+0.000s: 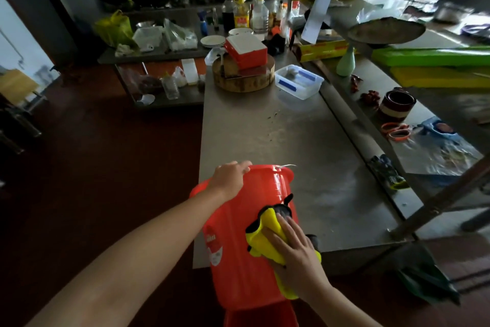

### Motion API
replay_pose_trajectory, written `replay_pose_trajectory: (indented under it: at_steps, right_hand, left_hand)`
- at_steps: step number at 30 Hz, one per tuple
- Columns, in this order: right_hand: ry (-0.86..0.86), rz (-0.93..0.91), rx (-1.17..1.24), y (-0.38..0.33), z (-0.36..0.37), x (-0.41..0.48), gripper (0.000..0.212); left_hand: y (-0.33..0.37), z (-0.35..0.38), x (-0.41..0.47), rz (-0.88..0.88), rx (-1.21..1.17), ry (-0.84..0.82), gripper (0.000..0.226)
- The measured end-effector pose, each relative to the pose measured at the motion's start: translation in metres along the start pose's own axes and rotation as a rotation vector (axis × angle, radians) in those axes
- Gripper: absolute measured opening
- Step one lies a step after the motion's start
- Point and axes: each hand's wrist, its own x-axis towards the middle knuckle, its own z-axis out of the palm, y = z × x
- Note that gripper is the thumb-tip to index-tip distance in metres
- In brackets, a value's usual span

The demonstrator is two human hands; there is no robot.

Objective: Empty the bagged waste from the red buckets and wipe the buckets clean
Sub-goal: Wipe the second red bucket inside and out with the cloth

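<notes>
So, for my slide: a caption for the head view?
Left hand grips the rim of a tilted red bucket; right hand presses a yellow cloth against its side.

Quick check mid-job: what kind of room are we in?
Most likely a commercial kitchen's prep area: a stainless steel worktable, a round wooden chopping block on it, and cooking oil and sauce bottles behind.

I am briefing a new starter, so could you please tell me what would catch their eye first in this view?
The bright red bucket, tilted at the near edge of the steel table, dominates. The left hand grips its rim while the right hand presses a yellow cloth against its side.
</notes>
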Motion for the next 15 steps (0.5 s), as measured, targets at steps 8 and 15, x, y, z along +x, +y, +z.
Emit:
replay_pose_trajectory:
  at_steps: [8, 15]
  right_hand:
    - [-0.076, 0.212, -0.216, -0.013, -0.015, 0.045, 0.071]
    - [-0.124, 0.137, -0.282, -0.039, -0.005, 0.062, 0.071]
  left_hand:
    - [-0.031, 0.006, -0.048, -0.042, -0.301, 0.069, 0.030]
    - [-0.036, -0.015, -0.052, 0.097, -0.178, 0.017, 0.048]
